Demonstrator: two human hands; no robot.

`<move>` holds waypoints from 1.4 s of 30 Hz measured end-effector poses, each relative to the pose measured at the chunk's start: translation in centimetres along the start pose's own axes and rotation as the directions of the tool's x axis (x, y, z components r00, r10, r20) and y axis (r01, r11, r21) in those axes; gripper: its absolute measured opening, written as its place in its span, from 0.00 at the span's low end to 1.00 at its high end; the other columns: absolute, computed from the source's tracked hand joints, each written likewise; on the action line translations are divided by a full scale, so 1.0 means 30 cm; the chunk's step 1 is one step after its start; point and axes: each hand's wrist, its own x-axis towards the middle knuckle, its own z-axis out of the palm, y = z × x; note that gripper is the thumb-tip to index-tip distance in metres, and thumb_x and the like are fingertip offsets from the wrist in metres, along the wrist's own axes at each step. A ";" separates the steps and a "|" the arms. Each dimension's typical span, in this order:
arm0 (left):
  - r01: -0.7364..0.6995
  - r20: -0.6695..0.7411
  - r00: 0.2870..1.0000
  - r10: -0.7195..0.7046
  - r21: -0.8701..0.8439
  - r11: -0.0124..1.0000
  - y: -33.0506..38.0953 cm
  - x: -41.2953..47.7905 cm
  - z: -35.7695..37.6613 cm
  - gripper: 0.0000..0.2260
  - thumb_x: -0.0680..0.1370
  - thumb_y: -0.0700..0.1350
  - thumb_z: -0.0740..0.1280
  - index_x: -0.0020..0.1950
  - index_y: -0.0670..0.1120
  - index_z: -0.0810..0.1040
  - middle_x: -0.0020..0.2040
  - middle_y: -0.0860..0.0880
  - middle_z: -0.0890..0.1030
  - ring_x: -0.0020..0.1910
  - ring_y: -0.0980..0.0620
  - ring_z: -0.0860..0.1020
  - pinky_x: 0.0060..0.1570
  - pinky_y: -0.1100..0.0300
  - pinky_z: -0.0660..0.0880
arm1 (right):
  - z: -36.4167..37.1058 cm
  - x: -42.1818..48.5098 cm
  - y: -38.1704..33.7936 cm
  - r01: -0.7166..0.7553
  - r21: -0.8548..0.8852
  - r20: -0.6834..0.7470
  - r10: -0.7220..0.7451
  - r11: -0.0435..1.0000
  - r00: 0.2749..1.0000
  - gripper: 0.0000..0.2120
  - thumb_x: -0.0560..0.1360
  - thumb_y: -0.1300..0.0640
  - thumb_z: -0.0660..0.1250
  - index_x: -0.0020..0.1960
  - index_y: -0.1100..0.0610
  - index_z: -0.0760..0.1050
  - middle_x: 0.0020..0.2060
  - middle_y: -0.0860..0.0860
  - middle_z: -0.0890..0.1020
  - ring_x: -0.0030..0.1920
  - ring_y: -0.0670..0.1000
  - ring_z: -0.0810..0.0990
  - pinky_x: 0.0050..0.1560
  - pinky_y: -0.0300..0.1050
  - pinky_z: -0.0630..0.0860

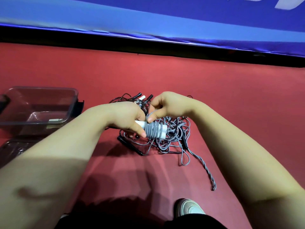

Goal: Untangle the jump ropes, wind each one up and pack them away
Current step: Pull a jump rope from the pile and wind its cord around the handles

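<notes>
Rope coil (153, 131) btwn both hands

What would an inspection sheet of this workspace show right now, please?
Surface: red floor.
Job's things: grey rope coiled round white handles; tangled pile of grey and black ropes on the floor beneath; clear bin at left.
Clutter: shoe at the bottom edge.
Hands: left hand grips the white handles; right hand pinches the grey rope above the coil.
Cables: nothing seen.
Surroundings: blue banner behind a black strip.
</notes>
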 end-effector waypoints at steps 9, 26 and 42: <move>-0.085 -0.252 0.967 0.048 -0.138 0.987 0.041 -0.024 -0.051 0.12 0.71 0.54 0.72 0.41 0.46 0.78 0.37 0.46 0.82 0.33 0.53 0.74 0.37 0.57 0.68 | 0.143 -0.010 0.158 0.040 0.647 -0.219 0.136 0.761 0.966 0.10 0.73 0.67 0.60 0.38 0.54 0.72 0.26 0.42 0.74 0.26 0.42 0.68 0.26 0.33 0.65; -0.032 -0.391 0.888 -0.243 -0.578 0.815 0.012 0.012 -0.012 0.10 0.74 0.44 0.72 0.51 0.45 0.75 0.40 0.42 0.84 0.35 0.48 0.81 0.44 0.50 0.79 | 0.173 0.030 0.057 0.112 0.858 -0.325 0.360 0.501 0.875 0.21 0.77 0.48 0.62 0.27 0.51 0.65 0.20 0.44 0.60 0.21 0.43 0.54 0.24 0.38 0.47; -0.158 -0.291 0.936 -0.197 -0.848 0.506 0.013 0.031 0.030 0.08 0.81 0.38 0.58 0.42 0.44 0.71 0.35 0.49 0.73 0.26 0.57 0.65 0.20 0.69 0.62 | 0.184 0.007 0.162 0.156 0.788 -0.373 0.261 0.595 0.891 0.09 0.82 0.59 0.54 0.47 0.53 0.70 0.31 0.44 0.75 0.25 0.42 0.62 0.24 0.32 0.58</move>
